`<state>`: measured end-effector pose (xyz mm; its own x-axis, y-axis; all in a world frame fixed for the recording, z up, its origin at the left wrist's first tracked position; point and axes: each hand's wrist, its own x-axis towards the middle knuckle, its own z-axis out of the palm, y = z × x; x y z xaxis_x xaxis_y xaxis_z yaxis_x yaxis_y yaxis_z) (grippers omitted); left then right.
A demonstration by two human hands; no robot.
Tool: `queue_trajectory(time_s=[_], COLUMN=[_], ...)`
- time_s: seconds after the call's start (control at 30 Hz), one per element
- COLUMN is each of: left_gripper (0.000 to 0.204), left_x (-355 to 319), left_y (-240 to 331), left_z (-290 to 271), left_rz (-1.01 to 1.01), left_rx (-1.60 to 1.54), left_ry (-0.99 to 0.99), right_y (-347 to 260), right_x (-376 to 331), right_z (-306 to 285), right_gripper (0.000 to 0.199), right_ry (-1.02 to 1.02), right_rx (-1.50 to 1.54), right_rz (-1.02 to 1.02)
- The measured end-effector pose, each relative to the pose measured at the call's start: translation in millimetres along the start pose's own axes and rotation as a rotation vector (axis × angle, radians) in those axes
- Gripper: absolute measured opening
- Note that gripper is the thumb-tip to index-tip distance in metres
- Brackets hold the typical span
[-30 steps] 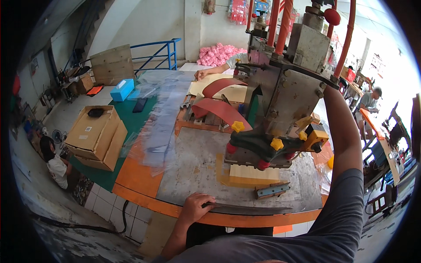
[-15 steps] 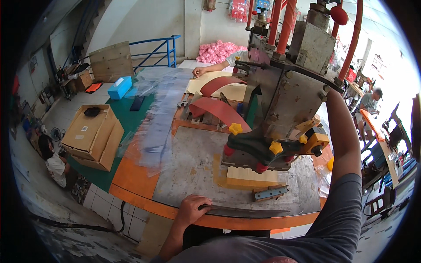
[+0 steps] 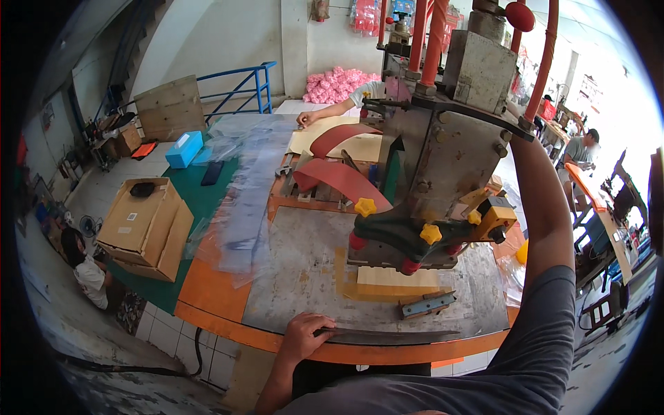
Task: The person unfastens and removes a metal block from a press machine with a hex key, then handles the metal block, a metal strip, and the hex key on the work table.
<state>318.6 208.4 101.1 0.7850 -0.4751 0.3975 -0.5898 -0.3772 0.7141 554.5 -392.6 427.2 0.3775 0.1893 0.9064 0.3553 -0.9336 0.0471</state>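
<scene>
Only view shifts, left hand (image 3: 306, 337) stays put | pinches left end of strip (image 3: 394, 337) at front edge of table (image 3: 235, 328) | right hand: hidden behind press (image 3: 456, 152), cannot tell | risk: strip could slide off if pinch loosens

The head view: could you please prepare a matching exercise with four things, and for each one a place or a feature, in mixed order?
Column 1
1. Left hand
2. Metal machine
3. Blue metal bar
4. Pink pile

Column 2
A. By the back wall
B. At the left end of the dark strip
C. Fitted with yellow star-shaped knobs
D. Lying on the grey board

Right pairs: 1-B, 2-C, 3-D, 4-A
</scene>
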Motion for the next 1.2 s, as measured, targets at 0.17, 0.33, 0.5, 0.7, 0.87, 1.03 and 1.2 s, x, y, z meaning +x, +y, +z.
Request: queue_trajectory(time_s=[0.17, 0.33, 0.5, 0.7, 0.87, 1.03, 1.2], left_gripper=[0.02, 0.023, 0.024, 0.024, 0.021, 0.021, 0.021], left_x=[0, -1, 0, 0, 4, 4, 3], left_y=[-2, -10, -6, -4, 5, 3, 4], left_z=[1, 5, 4, 4, -1, 0, 1], left_rz=[0.013, 0.05, 0.033, -0.001, -0.022, -0.021, -0.033], left_rx=[0.021, 0.013, 0.026, 0.014, 0.001, -0.015, -0.013], left_ry=[0.01, 0.036, 0.033, 0.019, 0.009, -0.001, 0.012], right_y=[1, -1, -4, -6, -11, -13, -17], right_x=[1, 3, 2, 1, 1, 0, -1], right_z=[0, 4, 8, 12, 18, 22, 28], right_gripper=[0.051, 0.052, 0.052, 0.053, 0.053, 0.054, 0.055], right_ry=[0.007, 0.015, 0.025, 0.041, 0.05, 0.063, 0.075], right_rx=[0.006, 0.013, 0.027, 0.042, 0.062, 0.079, 0.103], right_rz=[0.003, 0.002, 0.002, 0.003, -0.003, -0.009, -0.016])
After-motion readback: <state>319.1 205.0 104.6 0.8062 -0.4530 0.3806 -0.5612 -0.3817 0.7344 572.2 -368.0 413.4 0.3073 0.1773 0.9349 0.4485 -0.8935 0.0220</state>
